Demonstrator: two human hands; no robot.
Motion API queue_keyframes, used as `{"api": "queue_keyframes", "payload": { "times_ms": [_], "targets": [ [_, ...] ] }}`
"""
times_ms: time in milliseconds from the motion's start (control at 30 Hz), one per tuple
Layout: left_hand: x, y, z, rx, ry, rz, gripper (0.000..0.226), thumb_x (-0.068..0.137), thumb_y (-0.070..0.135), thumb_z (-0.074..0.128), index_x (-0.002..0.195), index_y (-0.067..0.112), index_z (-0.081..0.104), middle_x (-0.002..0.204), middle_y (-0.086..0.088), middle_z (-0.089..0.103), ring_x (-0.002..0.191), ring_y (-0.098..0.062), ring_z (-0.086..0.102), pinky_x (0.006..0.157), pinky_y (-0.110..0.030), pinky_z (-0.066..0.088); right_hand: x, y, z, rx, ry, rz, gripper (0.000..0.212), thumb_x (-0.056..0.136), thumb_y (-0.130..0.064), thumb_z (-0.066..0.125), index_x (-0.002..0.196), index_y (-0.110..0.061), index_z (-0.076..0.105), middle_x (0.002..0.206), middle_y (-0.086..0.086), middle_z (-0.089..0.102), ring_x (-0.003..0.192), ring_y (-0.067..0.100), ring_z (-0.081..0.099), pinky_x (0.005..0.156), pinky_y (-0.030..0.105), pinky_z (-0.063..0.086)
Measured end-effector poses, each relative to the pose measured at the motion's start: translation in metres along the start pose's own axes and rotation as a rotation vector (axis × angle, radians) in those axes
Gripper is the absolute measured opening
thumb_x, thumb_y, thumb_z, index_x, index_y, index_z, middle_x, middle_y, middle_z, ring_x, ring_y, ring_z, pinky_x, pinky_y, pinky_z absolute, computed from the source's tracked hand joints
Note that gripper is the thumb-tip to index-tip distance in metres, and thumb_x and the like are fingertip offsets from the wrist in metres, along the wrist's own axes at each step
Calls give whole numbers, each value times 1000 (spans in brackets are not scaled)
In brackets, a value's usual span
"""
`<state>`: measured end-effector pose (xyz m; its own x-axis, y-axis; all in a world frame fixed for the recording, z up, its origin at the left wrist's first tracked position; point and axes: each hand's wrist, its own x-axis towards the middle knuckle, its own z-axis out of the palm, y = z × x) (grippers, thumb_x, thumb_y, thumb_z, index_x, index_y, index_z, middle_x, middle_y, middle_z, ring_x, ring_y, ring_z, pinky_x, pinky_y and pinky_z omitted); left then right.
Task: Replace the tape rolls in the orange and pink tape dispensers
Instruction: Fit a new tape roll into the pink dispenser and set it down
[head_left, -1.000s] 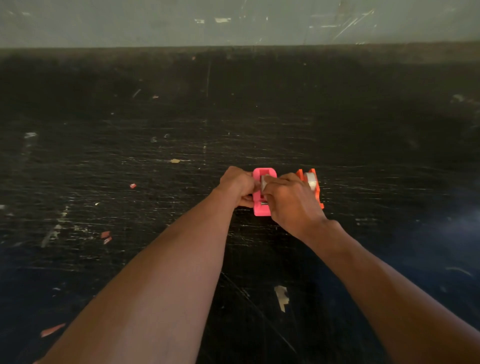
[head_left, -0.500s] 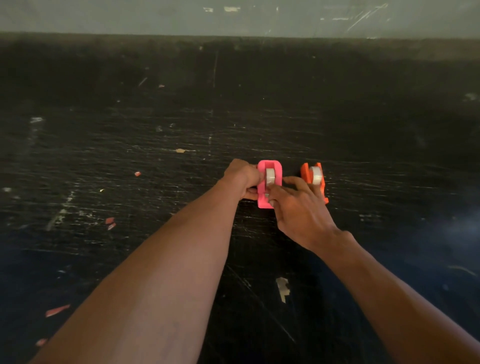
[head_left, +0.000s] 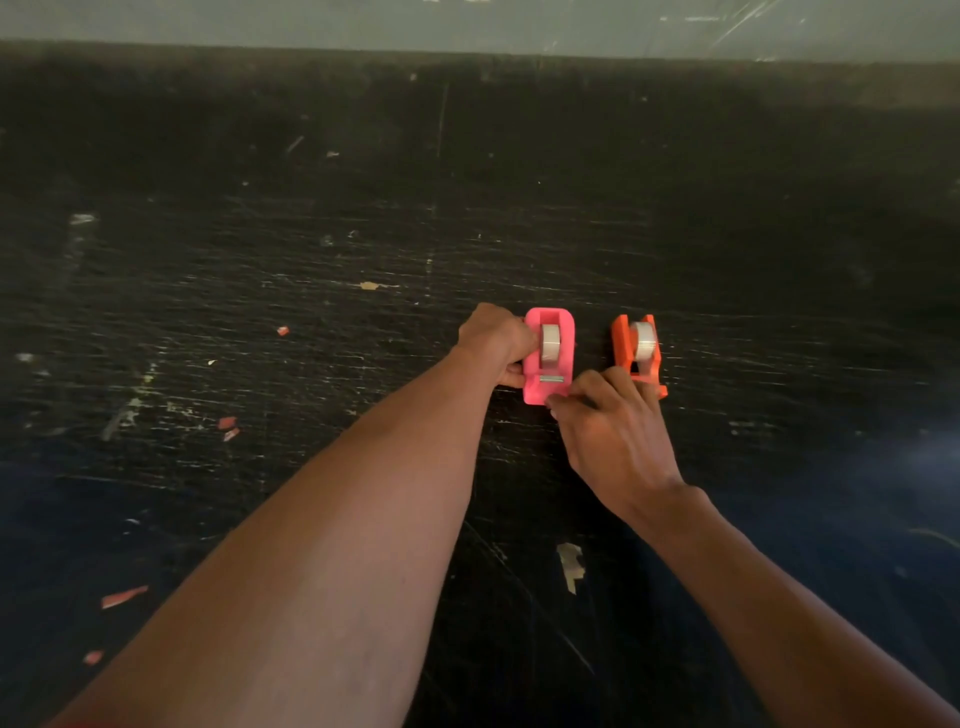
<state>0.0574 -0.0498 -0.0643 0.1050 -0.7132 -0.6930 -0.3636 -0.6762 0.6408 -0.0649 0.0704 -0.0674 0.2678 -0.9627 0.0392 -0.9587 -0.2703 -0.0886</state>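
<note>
The pink tape dispenser stands on the black table with a pale tape roll seated in its slot. My left hand grips its left side. My right hand is at the dispenser's near end, thumb and forefinger pinched together just past the metal cutter; the tape end between them is too thin to make out. Its other fingers spread toward the orange tape dispenser, which stands a little to the right with its own tape roll in it.
The scratched black tabletop carries small scraps: red bits at the left, a longer red strip near my left forearm, a pale torn piece between my arms. A grey wall runs along the far edge.
My right hand has lifted off the roll in the pink dispenser and drawn back to its near end, uncovering roll and cutter. My left hand has kept its grip. The orange dispenser has not moved.
</note>
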Motion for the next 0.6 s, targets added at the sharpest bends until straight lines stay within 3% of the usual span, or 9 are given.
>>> {"api": "queue_keyframes", "payload": {
  "times_ms": [133, 300, 500, 600],
  "targets": [
    [0, -1, 0, -13, -12, -3, 31, 97, 11, 64, 128, 11, 68, 115, -15, 74, 95, -26, 77, 82, -42, 64, 2, -2, 9, -43, 35, 7, 16, 84, -19, 71, 99, -19, 75, 106, 6, 68, 94, 29, 60, 80, 47, 50],
    [1, -2, -1, -37, -21, -5, 32, 97, 10, 64, 129, 13, 68, 117, -14, 74, 96, -25, 76, 70, -37, 63, 3, -7, 16, -63, 56, 22, 17, 83, -18, 70, 99, -18, 75, 104, 6, 68, 90, 28, 61, 80, 46, 48],
    [3, -3, -1, -43, -20, -7, 33, 97, 9, 64, 130, 14, 68, 117, -13, 74, 97, -24, 76, 79, -40, 64, 0, -10, 13, -26, 78, 67, 20, 86, -34, 62, 93, -19, 76, 101, 4, 69, 86, 24, 63, 79, 43, 48],
    [4, -4, 0, -48, -21, 2, 34, 97, 9, 64, 131, 13, 67, 118, -13, 73, 98, -25, 75, 78, -39, 63, 3, -13, 11, -7, 56, 73, 18, 90, -28, 60, 91, -19, 75, 104, 5, 69, 89, 24, 63, 80, 43, 48]
  ]
}}
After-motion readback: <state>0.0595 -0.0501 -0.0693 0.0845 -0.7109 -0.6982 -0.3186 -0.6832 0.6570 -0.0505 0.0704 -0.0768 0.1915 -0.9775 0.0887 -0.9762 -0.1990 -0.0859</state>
